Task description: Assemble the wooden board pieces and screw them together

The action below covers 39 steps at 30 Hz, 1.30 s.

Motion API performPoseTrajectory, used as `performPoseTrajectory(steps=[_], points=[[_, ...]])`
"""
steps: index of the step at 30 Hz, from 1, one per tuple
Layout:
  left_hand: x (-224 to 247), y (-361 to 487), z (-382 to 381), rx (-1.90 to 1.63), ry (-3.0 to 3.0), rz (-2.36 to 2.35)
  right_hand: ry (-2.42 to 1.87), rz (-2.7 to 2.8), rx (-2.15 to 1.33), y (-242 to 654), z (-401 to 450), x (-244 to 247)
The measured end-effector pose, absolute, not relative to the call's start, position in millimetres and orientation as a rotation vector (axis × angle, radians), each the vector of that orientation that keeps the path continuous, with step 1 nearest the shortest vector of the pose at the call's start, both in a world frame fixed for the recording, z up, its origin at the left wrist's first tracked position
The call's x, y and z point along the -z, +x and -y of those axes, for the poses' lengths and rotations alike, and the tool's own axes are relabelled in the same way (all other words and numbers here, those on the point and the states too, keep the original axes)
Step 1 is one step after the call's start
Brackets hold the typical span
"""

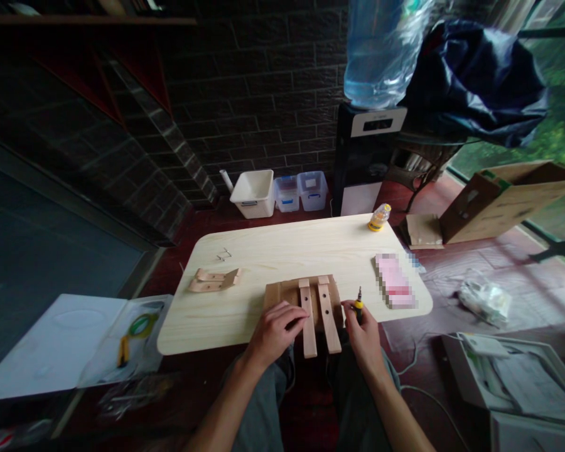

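1. The table (287,245) spans mid-frame.
2. The box (282,292) sits lower centre, bearing two slats (330,323); they seem to be at the screw-fitting step.
3. The left hand (274,331) bends its fingers at the nearer slat; I can't tell whether they pinch anything.
4. The right hand (363,338) grasps the screwdriver (359,302), bit up; driving calls for turning it over.
5. Screws (227,252) lie left of centre.

Bare forearms (233,395), dull grey-green trousers (261,411)
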<state>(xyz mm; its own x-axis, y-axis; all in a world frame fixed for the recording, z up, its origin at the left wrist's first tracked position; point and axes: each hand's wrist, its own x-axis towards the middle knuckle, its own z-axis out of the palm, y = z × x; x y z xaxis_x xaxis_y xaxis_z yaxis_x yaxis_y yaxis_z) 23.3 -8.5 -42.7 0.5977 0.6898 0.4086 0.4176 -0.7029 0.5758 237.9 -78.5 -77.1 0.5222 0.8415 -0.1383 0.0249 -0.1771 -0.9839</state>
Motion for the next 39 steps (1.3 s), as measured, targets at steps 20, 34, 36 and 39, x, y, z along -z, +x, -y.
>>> performPoseTrajectory(steps=[20, 34, 36, 39], points=[[39, 25, -3, -0.762, 2.370, -0.779, -1.562, 0.768, -0.865, 239, 78, 79], [37, 23, -7, -0.739, 2.396, -0.700, -1.567, 0.769, -0.871, 240, 78, 82], [37, 23, -8, -0.738, 2.403, -0.689, -1.570, 0.773, -0.877, 240, 78, 83], [36, 23, -8, -0.720, 2.414, -0.694, -1.574, 0.787, -0.870, 240, 79, 81]])
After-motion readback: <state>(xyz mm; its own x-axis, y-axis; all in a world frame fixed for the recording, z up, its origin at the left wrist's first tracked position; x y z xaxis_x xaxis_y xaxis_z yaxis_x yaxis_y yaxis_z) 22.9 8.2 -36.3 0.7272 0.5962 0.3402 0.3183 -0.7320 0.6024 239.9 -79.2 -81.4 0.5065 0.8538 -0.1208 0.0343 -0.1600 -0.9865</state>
